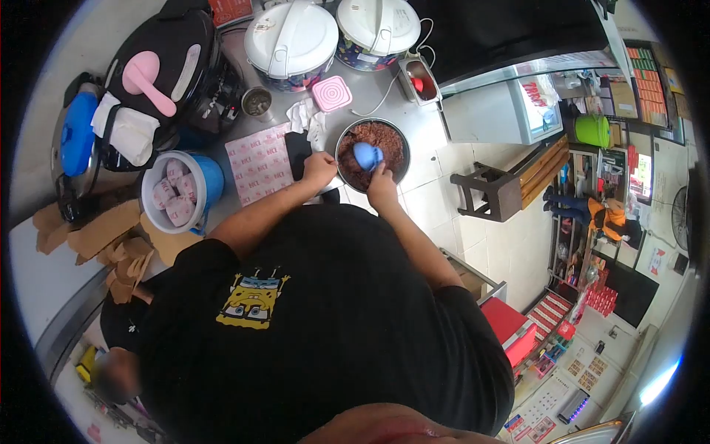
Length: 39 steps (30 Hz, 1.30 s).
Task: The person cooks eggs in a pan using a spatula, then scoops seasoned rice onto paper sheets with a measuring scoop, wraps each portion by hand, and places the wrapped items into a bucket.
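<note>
A round metal pot (406,153) of reddish-brown cooked rice (384,137) sits in front of me near the counter's edge. My right hand (382,189) is closed around the handle of a blue rice scoop (365,155), whose bowl rests in the rice. On the pot's left side my left hand (319,169) is closed at the rim; its fingertips are partly hidden. Just left of that hand lies a black cloth (297,154). Beside it is a stack of pink-and-white printed wrapping paper (255,164).
A blue-and-white bucket (209,181) holds several wrapped bundles. Two white-lidded cookers (291,38) stand at the back, near a pink square container (332,95) and a metal cup (257,102). A metal tray (418,80) is at back right. Another person (122,333) is at lower left.
</note>
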Each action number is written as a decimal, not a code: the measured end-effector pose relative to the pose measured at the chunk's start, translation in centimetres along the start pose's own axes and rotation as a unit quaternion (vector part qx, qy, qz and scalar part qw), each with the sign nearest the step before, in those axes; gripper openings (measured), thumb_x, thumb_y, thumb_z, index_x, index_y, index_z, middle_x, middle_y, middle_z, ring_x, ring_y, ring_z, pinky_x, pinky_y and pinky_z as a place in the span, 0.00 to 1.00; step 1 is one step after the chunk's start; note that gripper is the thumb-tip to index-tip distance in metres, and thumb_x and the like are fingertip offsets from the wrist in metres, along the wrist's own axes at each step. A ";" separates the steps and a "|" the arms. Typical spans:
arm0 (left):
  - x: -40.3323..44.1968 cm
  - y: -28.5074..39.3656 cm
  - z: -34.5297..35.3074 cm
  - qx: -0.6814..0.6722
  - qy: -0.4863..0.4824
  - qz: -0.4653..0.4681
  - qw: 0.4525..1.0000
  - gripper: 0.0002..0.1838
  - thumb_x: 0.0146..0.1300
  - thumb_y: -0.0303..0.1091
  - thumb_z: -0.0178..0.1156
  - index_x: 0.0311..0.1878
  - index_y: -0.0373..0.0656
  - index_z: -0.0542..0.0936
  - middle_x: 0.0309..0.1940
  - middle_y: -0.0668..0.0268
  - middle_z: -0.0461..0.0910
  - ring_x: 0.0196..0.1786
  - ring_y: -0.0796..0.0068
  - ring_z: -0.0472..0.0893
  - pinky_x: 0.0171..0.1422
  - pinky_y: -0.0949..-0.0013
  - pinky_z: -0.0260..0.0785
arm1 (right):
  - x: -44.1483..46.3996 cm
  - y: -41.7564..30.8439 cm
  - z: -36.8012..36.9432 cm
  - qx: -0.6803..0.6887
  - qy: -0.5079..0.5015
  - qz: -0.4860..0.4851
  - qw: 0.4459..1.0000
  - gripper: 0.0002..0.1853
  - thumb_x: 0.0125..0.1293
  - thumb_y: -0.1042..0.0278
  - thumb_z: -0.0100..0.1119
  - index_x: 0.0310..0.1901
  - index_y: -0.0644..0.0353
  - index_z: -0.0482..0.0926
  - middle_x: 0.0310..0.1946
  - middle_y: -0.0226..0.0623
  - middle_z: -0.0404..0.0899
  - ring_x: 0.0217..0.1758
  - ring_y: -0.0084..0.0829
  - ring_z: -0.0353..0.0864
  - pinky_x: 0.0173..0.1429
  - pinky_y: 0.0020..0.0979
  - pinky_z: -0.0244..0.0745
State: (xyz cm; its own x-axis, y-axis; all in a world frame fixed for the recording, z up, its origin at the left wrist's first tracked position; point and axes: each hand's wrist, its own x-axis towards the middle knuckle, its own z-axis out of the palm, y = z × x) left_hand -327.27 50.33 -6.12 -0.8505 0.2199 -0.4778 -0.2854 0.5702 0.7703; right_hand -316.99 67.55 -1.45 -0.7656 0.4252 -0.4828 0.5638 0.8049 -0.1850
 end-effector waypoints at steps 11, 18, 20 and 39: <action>1.9 -1.9 0.2 -0.005 -0.055 0.009 0.998 0.08 0.53 0.34 0.76 0.34 0.41 0.89 0.30 0.56 0.88 0.36 0.60 0.89 0.47 0.60 0.81 | 2.2 -1.9 -5.3 -0.068 -0.134 0.030 0.988 0.17 0.71 0.65 0.51 0.52 0.65 0.85 0.54 0.57 0.84 0.60 0.54 0.85 0.63 0.48 0.81; 1.1 -0.9 -0.3 0.027 -0.017 0.049 0.998 0.07 0.52 0.33 0.76 0.31 0.43 0.89 0.28 0.57 0.88 0.34 0.61 0.89 0.46 0.60 0.81 | 2.4 -4.2 -4.8 -0.024 -0.144 -0.041 0.989 0.17 0.67 0.61 0.58 0.48 0.66 0.87 0.51 0.61 0.85 0.58 0.56 0.85 0.63 0.50 0.80; 1.0 -0.8 -0.2 0.028 -0.011 0.045 0.999 0.06 0.52 0.33 0.76 0.30 0.43 0.89 0.28 0.57 0.88 0.34 0.61 0.89 0.46 0.60 0.81 | 2.3 -4.4 -4.9 -0.039 -0.151 -0.052 0.986 0.19 0.67 0.58 0.60 0.51 0.64 0.86 0.52 0.59 0.85 0.58 0.56 0.85 0.63 0.49 0.81; 1.5 -2.0 0.3 -0.062 -0.060 -0.022 0.996 0.07 0.55 0.32 0.75 0.33 0.40 0.89 0.29 0.58 0.89 0.32 0.67 0.89 0.43 0.64 0.81 | 6.8 4.1 -3.2 0.232 -0.189 -0.074 0.951 0.14 0.74 0.65 0.52 0.37 0.66 0.82 0.20 0.39 0.76 0.21 0.30 0.76 0.26 0.35 0.68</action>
State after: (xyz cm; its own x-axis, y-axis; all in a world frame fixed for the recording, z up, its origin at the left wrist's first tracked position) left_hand -327.89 49.77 -8.47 -0.7794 0.2934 -0.5536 -0.3801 0.4810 0.7901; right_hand -320.87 75.07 -2.71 -0.7304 0.0722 -0.6792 0.6018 0.5382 -0.5901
